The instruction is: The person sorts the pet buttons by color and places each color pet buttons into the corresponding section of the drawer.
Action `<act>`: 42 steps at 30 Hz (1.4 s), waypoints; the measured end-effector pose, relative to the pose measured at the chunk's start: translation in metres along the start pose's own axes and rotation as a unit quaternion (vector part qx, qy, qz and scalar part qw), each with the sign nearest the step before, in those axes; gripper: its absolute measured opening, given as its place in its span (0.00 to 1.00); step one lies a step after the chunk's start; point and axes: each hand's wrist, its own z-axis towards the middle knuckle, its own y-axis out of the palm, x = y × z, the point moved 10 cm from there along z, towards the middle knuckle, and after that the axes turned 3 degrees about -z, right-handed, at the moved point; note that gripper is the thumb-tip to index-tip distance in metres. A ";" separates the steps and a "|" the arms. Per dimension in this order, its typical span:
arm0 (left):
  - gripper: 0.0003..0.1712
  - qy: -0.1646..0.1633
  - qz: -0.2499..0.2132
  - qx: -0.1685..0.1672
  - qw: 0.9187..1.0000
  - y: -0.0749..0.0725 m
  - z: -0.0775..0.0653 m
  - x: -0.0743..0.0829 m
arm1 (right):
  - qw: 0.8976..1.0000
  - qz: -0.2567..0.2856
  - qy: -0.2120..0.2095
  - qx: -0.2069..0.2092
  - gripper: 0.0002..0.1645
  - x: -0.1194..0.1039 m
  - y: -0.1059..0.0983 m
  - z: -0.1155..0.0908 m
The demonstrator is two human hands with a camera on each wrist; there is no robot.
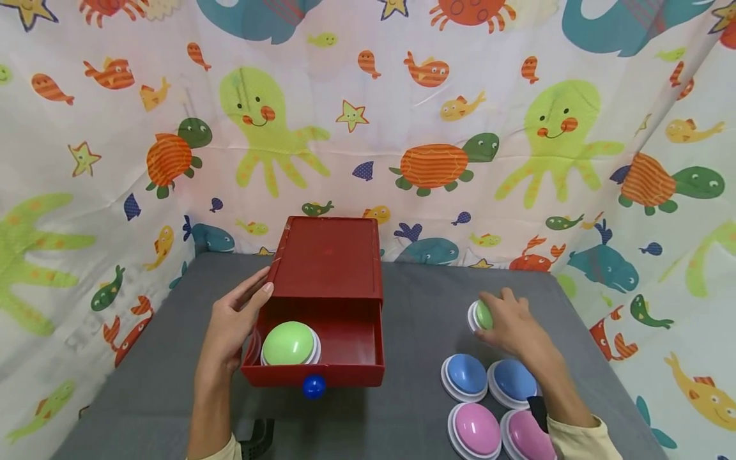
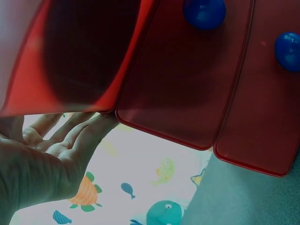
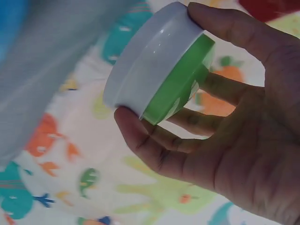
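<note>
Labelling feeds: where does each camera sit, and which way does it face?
Head: worn on head, facing forward and down at red drawer unit; left hand and right hand show.
Left wrist: worn there, facing drawer fronts; left hand shows.
Right wrist: worn there, facing held green-topped button; right hand shows.
Head and right wrist share the green-topped button.

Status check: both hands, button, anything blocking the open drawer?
Right hand gripping green dome button, tilted. Left hand touching red cabinet. Top drawer open, second green button inside; no blockage seen.
</note>
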 end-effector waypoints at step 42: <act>0.33 -0.002 -0.015 0.010 1.000 -0.001 0.001 -0.001 | 0.965 0.127 -0.223 0.051 0.39 -0.240 -0.064 -0.063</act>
